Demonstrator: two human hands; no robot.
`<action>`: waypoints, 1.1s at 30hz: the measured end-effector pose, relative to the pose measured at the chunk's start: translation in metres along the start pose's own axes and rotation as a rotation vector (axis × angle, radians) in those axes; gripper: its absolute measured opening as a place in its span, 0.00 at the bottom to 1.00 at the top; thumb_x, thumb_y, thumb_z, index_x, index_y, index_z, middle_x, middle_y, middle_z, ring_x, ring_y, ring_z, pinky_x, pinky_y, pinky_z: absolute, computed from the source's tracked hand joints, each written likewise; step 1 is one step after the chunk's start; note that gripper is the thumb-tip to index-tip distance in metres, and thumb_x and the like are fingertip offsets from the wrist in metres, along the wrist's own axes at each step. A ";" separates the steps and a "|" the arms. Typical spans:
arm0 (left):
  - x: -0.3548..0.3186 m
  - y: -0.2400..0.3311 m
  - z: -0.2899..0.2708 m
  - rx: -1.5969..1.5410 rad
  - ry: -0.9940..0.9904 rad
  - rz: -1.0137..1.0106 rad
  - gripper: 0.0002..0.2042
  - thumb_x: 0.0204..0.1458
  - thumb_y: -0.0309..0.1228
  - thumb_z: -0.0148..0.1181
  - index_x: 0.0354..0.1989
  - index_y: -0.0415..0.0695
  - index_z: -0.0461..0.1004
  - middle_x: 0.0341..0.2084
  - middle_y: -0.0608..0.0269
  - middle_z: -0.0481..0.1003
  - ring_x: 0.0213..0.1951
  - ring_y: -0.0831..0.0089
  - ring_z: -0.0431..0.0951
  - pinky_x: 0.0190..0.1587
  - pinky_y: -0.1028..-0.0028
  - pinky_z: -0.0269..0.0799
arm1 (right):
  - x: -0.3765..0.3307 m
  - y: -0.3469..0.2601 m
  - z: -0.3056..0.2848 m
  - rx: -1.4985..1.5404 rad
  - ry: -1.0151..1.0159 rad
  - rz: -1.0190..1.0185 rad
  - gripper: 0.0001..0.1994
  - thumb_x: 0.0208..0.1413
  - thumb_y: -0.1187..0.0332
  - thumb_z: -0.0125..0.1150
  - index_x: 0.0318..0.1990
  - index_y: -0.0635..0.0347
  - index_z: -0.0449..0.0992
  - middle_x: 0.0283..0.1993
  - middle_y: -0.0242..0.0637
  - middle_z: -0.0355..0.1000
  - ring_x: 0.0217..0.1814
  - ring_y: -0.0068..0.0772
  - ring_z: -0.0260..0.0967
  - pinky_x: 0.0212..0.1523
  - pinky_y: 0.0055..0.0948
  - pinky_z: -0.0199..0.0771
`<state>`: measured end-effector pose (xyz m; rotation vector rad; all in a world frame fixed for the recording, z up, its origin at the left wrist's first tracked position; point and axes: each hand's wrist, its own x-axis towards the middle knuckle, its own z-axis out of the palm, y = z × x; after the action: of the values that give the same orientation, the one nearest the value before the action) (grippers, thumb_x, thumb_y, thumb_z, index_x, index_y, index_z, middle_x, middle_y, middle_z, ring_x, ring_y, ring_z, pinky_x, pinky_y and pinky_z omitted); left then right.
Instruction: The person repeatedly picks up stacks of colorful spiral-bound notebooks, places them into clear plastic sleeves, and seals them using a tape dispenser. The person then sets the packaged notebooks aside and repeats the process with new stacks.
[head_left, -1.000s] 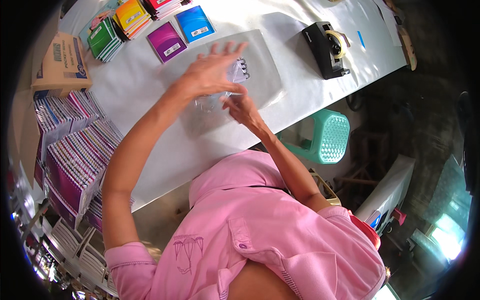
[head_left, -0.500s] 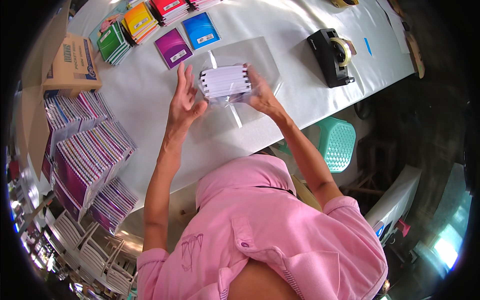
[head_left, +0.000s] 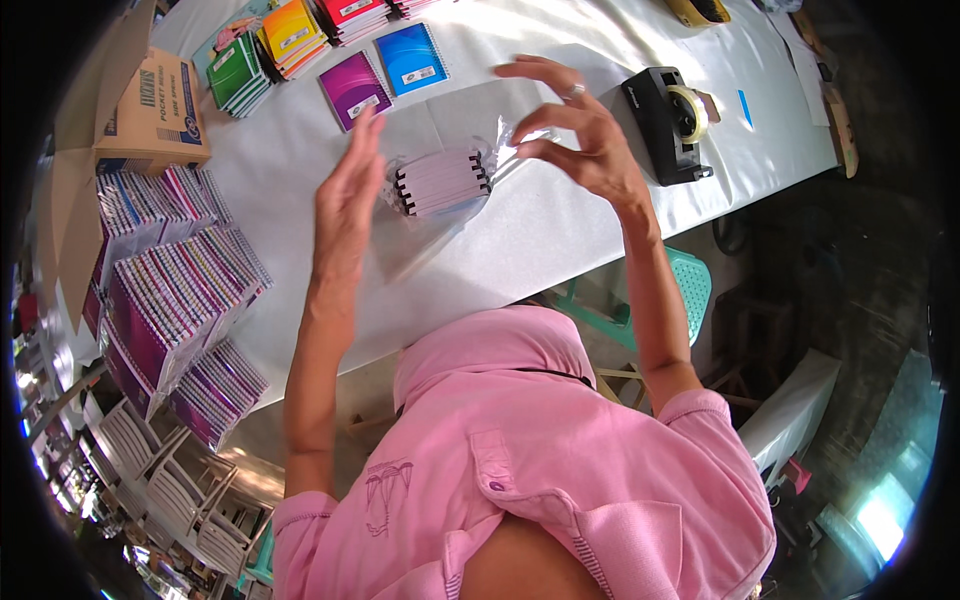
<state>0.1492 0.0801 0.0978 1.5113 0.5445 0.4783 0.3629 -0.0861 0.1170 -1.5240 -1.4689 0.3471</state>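
A small stack of spiral notebooks (head_left: pixel 440 182) lies on a sheet of clear plastic wrap (head_left: pixel 425 245) on the white table (head_left: pixel 560 230). My left hand (head_left: pixel 348 190) stands edge-on just left of the stack, fingers straight and apart, holding nothing. My right hand (head_left: pixel 583 132) hovers to the right of the stack, with thumb and fingers pinching a raised corner of the plastic wrap. That corner stretches from the stack up to my fingers.
A black tape dispenser (head_left: pixel 672 122) sits right of my right hand. Purple (head_left: pixel 352 90) and blue (head_left: pixel 411 57) notebooks lie behind the stack, with green (head_left: pixel 236 75) and orange (head_left: pixel 289 36) piles further back. A cardboard box (head_left: pixel 150 100) and rows of spiral notebooks (head_left: pixel 170 290) fill the left. A teal stool (head_left: pixel 690 290) stands under the table edge.
Both hands held the notebook stack up half a second ago. Now the stack rests on the wrap, my left hand has let go, and my right hand has moved right, lifting the plastic.
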 end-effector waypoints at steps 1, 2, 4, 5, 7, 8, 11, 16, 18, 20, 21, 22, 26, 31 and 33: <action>-0.005 -0.004 -0.009 -0.046 0.063 -0.018 0.24 0.61 0.29 0.51 0.66 0.40 0.58 0.66 0.55 0.58 0.66 0.62 0.58 0.66 0.66 0.51 | -0.015 0.012 0.000 0.101 0.101 0.101 0.07 0.40 0.70 0.71 0.30 0.55 0.80 0.64 0.34 0.63 0.70 0.42 0.53 0.70 0.47 0.52; -0.007 -0.011 -0.016 -0.097 0.122 -0.035 0.24 0.60 0.28 0.54 0.65 0.40 0.60 0.66 0.55 0.58 0.67 0.62 0.57 0.66 0.66 0.50 | -0.032 0.026 0.005 0.195 0.155 0.150 0.09 0.41 0.68 0.72 0.31 0.54 0.81 0.63 0.35 0.64 0.69 0.40 0.55 0.69 0.48 0.52; -0.023 -0.051 -0.032 -0.111 0.057 0.070 0.24 0.55 0.26 0.59 0.61 0.40 0.65 0.67 0.55 0.57 0.68 0.61 0.54 0.67 0.65 0.50 | -0.050 0.034 0.029 0.230 0.144 0.208 0.13 0.40 0.65 0.74 0.37 0.51 0.82 0.63 0.34 0.64 0.69 0.41 0.54 0.70 0.49 0.51; -0.033 -0.073 -0.038 -0.117 0.026 0.120 0.24 0.52 0.24 0.62 0.59 0.40 0.68 0.67 0.54 0.57 0.69 0.61 0.52 0.67 0.65 0.50 | -0.052 0.033 0.044 0.264 0.137 0.235 0.15 0.39 0.64 0.74 0.39 0.49 0.83 0.63 0.34 0.63 0.69 0.41 0.54 0.70 0.49 0.50; -0.029 -0.088 -0.036 0.256 -0.037 0.256 0.23 0.43 0.23 0.69 0.51 0.48 0.77 0.68 0.56 0.55 0.70 0.58 0.47 0.66 0.62 0.54 | -0.058 0.037 0.066 0.264 0.112 0.240 0.19 0.38 0.63 0.75 0.43 0.45 0.83 0.64 0.33 0.62 0.69 0.40 0.52 0.70 0.47 0.50; -0.027 -0.086 -0.027 0.346 -0.058 0.298 0.22 0.41 0.24 0.70 0.49 0.51 0.78 0.68 0.56 0.55 0.71 0.56 0.46 0.66 0.61 0.54 | -0.062 0.041 0.076 0.244 0.100 0.251 0.21 0.36 0.61 0.75 0.44 0.43 0.83 0.65 0.33 0.62 0.68 0.39 0.52 0.68 0.45 0.51; -0.019 -0.077 -0.018 0.540 -0.071 0.404 0.23 0.37 0.27 0.73 0.46 0.60 0.80 0.68 0.62 0.56 0.70 0.49 0.44 0.66 0.56 0.56 | -0.064 0.041 0.092 0.212 0.135 0.256 0.21 0.36 0.58 0.75 0.43 0.41 0.83 0.65 0.33 0.62 0.67 0.40 0.53 0.66 0.44 0.53; -0.006 -0.070 -0.016 0.674 -0.126 0.524 0.24 0.34 0.30 0.74 0.44 0.63 0.81 0.66 0.65 0.59 0.69 0.45 0.45 0.65 0.53 0.57 | -0.056 0.033 0.098 0.067 0.180 0.177 0.17 0.38 0.59 0.74 0.40 0.44 0.83 0.62 0.35 0.64 0.65 0.41 0.56 0.63 0.43 0.56; -0.003 -0.067 -0.019 0.746 -0.134 0.555 0.22 0.35 0.32 0.74 0.44 0.63 0.82 0.66 0.66 0.60 0.69 0.45 0.45 0.65 0.53 0.58 | -0.048 0.030 0.097 0.047 0.169 0.152 0.14 0.38 0.59 0.73 0.36 0.47 0.84 0.61 0.36 0.66 0.63 0.41 0.58 0.62 0.42 0.58; 0.002 -0.065 -0.019 0.818 -0.144 0.595 0.21 0.35 0.34 0.74 0.43 0.62 0.82 0.65 0.67 0.60 0.69 0.45 0.46 0.64 0.52 0.58 | -0.042 0.032 0.093 0.114 0.136 0.165 0.12 0.39 0.59 0.73 0.33 0.50 0.83 0.59 0.37 0.67 0.61 0.41 0.61 0.60 0.41 0.60; 0.004 -0.063 -0.020 0.862 -0.146 0.614 0.20 0.36 0.35 0.74 0.42 0.62 0.82 0.65 0.68 0.61 0.69 0.45 0.46 0.64 0.52 0.58 | -0.039 0.033 0.092 0.151 0.118 0.170 0.12 0.40 0.59 0.73 0.32 0.51 0.83 0.58 0.37 0.67 0.60 0.41 0.62 0.59 0.41 0.62; 0.006 -0.061 -0.020 0.886 -0.151 0.626 0.19 0.36 0.35 0.74 0.42 0.62 0.83 0.65 0.68 0.61 0.69 0.45 0.46 0.64 0.52 0.58 | -0.036 0.033 0.091 0.136 0.095 0.185 0.12 0.40 0.60 0.73 0.32 0.53 0.83 0.57 0.37 0.68 0.58 0.41 0.64 0.56 0.39 0.65; 0.011 -0.048 -0.016 0.889 -0.169 0.630 0.18 0.36 0.36 0.73 0.41 0.59 0.83 0.65 0.69 0.61 0.69 0.44 0.47 0.64 0.52 0.58 | -0.023 0.025 0.083 0.044 0.021 0.205 0.13 0.40 0.61 0.73 0.34 0.55 0.82 0.55 0.38 0.69 0.57 0.42 0.67 0.50 0.36 0.74; -0.008 -0.053 -0.019 0.642 -0.059 0.494 0.25 0.34 0.35 0.75 0.47 0.59 0.80 0.67 0.59 0.56 0.69 0.44 0.45 0.64 0.50 0.57 | -0.039 0.020 0.074 0.049 0.042 0.173 0.20 0.37 0.58 0.73 0.43 0.44 0.82 0.65 0.40 0.61 0.64 0.45 0.58 0.61 0.42 0.58; -0.022 -0.069 -0.020 0.583 -0.012 0.463 0.27 0.33 0.34 0.76 0.49 0.60 0.79 0.67 0.56 0.54 0.69 0.43 0.44 0.65 0.50 0.57 | -0.048 0.025 0.077 -0.084 0.010 0.100 0.23 0.37 0.57 0.73 0.46 0.40 0.81 0.68 0.41 0.57 0.67 0.47 0.55 0.64 0.45 0.53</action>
<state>0.1166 0.0815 0.0295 2.2172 0.3302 0.7031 0.3092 -0.0912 0.0406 -1.6684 -1.4178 0.3399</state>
